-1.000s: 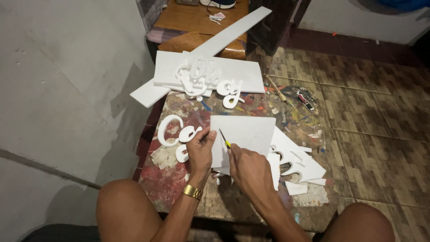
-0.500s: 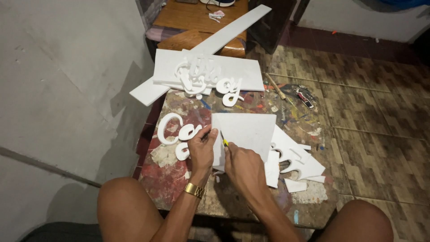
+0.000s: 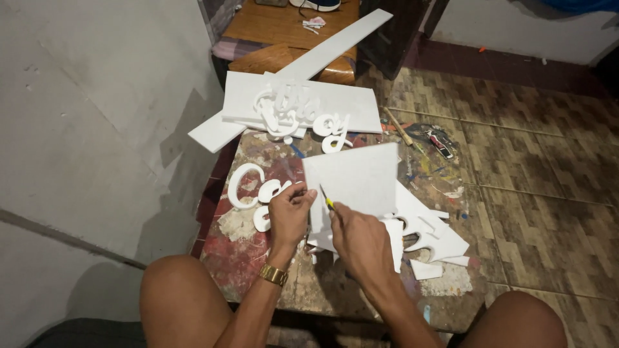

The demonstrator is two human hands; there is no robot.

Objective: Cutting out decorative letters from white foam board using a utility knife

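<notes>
Two hands work at the near edge of a white foam sheet [image 3: 351, 177] that lies flat on a low, paint-stained table [image 3: 258, 270]. Left hand [image 3: 290, 212]: fingers curled, fingertips pinching the sheet's left edge and pressing it down. Right hand [image 3: 361, 241]: closed in a fist around a small knife [image 3: 327, 200] with a yellow tip; the blade end touches the sheet just beside the left fingertips. A gold watch [image 3: 274, 275] sits on the left wrist.

Left of the sheet, cut-out white letters [image 3: 248, 187] lie on the table, close to the left hand. Right of the sheet, offcuts [image 3: 425, 232] of the same foam are piled, partly under the sheet. At the far end of the table, a second foam board [image 3: 361, 106] carries a heap of cut script letters [image 3: 290, 116]; a long foam strip [image 3: 322, 58] runs diagonally beneath it. A stick-like tool [image 3: 398, 125] lies on the tiled floor [image 3: 535, 167], well apart from both hands. Both bare knees frame the lower edge of the view.
</notes>
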